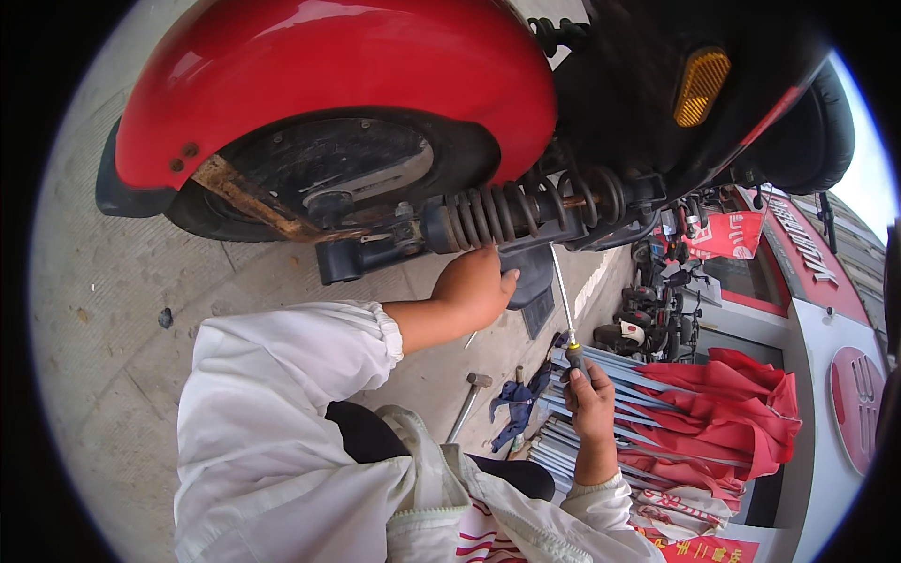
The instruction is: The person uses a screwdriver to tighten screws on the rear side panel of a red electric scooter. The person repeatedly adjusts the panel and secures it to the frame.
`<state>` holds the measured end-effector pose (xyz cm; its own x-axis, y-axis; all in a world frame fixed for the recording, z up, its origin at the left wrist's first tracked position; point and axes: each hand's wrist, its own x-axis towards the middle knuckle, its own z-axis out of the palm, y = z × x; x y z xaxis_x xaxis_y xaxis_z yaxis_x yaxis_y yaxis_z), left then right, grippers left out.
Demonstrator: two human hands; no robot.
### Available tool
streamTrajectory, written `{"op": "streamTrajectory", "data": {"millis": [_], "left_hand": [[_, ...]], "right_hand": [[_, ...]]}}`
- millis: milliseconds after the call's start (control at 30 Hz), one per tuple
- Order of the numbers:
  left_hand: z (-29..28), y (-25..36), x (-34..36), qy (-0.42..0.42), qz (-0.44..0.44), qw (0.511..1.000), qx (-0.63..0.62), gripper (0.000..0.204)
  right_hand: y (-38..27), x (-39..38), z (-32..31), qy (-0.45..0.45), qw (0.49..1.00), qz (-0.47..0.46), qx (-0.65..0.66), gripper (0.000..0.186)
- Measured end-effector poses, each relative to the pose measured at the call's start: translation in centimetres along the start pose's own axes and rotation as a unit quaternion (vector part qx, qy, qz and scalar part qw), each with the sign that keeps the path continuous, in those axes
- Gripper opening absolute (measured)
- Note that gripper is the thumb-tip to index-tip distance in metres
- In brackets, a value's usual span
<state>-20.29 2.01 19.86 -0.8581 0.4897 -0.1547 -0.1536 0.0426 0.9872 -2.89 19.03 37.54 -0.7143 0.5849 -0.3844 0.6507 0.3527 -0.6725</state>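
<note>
My right hand (pixel 591 399) is closed round the dark handle of a screwdriver (pixel 564 300) with a yellow ring and a long bright shaft. The shaft points up toward the coil-spring shock absorber (pixel 493 214) beside the rear wheel. Close under that spring is my left hand (pixel 469 289), its fingers curled and mostly hidden from view and its thumb pointing right. What it grips, if anything, does not show. A thin pale rod (pixel 471 339) shows just below it. Above both hands is the scooter's red rear fender (pixel 347 66).
A hammer (pixel 469 403) is on the pavement near my knees, beside a dark blue cloth (pixel 514 408). To the right are bundled red flags (pixel 713 403) on pale poles. Parked scooters (pixel 657 310) stand farther off. A rusty bracket (pixel 249 197) crosses the wheel.
</note>
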Motion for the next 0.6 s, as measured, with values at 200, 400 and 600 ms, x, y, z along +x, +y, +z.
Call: {"op": "streamTrajectory", "data": {"millis": [200,400,600], "left_hand": [[1.0,0.8,-1.0,0.000,-0.041,0.999,-0.012,0.063],[0.8,1.1,-1.5,-0.001,-0.045,0.999,-0.031,0.057],[1.4,0.5,-1.2,0.032,-0.009,0.999,-0.008,0.057]], "right_hand": [[0.3,2.3,-3.7,-0.044,0.998,0.022,0.031,0.027],[0.1,3.4,-5.0,-0.074,0.996,0.030,0.029,0.027],[-1.4,4.0,-5.4,-0.083,0.996,0.028,0.009,0.028]]}}
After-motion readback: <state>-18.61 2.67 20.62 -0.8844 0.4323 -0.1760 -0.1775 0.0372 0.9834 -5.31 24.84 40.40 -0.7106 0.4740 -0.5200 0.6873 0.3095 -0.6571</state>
